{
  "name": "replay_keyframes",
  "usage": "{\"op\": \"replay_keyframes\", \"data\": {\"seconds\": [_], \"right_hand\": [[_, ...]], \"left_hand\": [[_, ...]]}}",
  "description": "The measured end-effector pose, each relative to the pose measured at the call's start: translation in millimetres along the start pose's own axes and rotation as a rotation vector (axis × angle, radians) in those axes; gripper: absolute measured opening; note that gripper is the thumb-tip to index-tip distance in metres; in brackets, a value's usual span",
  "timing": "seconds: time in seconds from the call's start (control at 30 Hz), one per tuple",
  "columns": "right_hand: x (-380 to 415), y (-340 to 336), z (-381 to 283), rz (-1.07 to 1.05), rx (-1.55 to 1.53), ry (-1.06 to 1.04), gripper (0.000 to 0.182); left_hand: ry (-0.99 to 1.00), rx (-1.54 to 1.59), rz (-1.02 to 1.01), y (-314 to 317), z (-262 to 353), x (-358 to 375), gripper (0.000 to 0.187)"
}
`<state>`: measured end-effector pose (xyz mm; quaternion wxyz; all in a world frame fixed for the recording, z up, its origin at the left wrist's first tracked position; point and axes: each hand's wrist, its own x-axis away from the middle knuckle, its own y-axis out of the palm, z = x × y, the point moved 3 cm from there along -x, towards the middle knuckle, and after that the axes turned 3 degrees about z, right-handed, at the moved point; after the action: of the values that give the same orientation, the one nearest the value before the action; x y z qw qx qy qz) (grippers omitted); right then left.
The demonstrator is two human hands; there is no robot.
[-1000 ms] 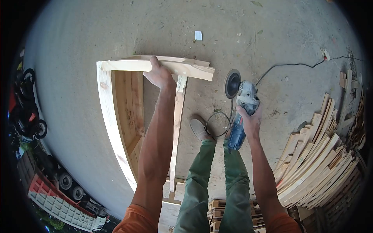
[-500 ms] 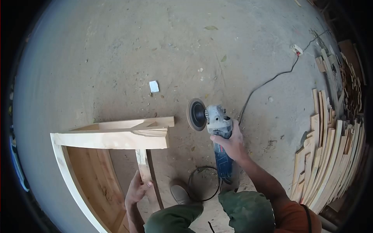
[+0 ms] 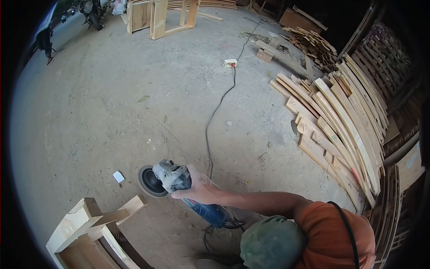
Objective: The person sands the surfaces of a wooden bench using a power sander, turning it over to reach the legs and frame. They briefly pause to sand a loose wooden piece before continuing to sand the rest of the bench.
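- Right hand [image 3: 197, 186]: clamped around the angle grinder [image 3: 172, 175], just behind its grey gear head; blue motor housing seen emerging below the palm.
- Left hand: out of view; its state cannot be told.
- Grinder: held above the concrete floor [image 3: 103, 125], in front of the green-trousered knee [image 3: 273, 244]; abrasive disc [image 3: 151, 181] pointed leftward.
- Wooden frame [image 3: 74, 224]: cut off by the lower left edge; its nearest board end is seen close beside the disc, contact not determinable.
- Small white block [image 3: 118, 176]: observed on the floor, left of the disc.
- Black power cord [image 3: 208, 130]: laid across the floor from a white socket block [image 3: 230, 63], fitted with a red plug; hidden lower down behind the forearm.
- Timber planks [image 3: 336, 121]: piled at right.
- Second wooden frame [image 3: 156, 20]: stood upright in the far background.
- Motorcycle [image 3: 92, 15]: parked at far left, partly cropped.
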<state>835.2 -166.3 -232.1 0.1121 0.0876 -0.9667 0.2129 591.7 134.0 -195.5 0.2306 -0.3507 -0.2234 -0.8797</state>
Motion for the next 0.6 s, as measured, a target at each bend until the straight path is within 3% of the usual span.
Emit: {"op": "replay_keyframes", "data": {"seconds": [0.07, 0.1, 0.13, 0.17, 0.2, 0.23, 0.4, 0.6], "right_hand": [[5.7, 1.7, -3.3, 0.071, 0.064, 0.005, 0.094], [9.1, 0.6, -8.0, 0.066, 0.084, 0.046, 0.093], [9.7, 2.4, -9.5, 0.074, 0.052, 0.093, 0.087], [9.2, 5.8, -11.0, 0.078, 0.007, 0.075, 0.073], [5.9, 10.7, -2.4, 0.078, -0.055, 0.0, 0.078], [10.1, 11.6, -9.1, 0.098, -0.061, 0.008, 0.07], [22.7, 27.9, -32.4, 0.043, -0.185, 0.028, 0.064], [25.1, 45.7, -40.6, 0.036, -0.036, -0.044, 0.068]], "left_hand": [[-0.15, 0.082, -0.105, -36.9, 5.5, -7.1, 0.052], [-0.062, 0.086, -0.161, -54.2, -9.2, -17.6, 0.067], [-0.005, 0.042, 0.075, -38.9, -3.0, -5.7, 0.06], [0.023, 0.066, 0.104, -22.9, 10.9, 2.8, 0.058], [0.024, 0.049, 0.066, -27.3, 15.6, 0.1, 0.058], [-0.012, 0.095, 0.037, -31.0, 16.9, -2.3, 0.058], [-0.021, 0.118, -0.054, -29.1, 20.6, -7.5, 0.067], [-0.017, 0.119, -0.091, -28.0, 18.0, -9.5, 0.065]]}}
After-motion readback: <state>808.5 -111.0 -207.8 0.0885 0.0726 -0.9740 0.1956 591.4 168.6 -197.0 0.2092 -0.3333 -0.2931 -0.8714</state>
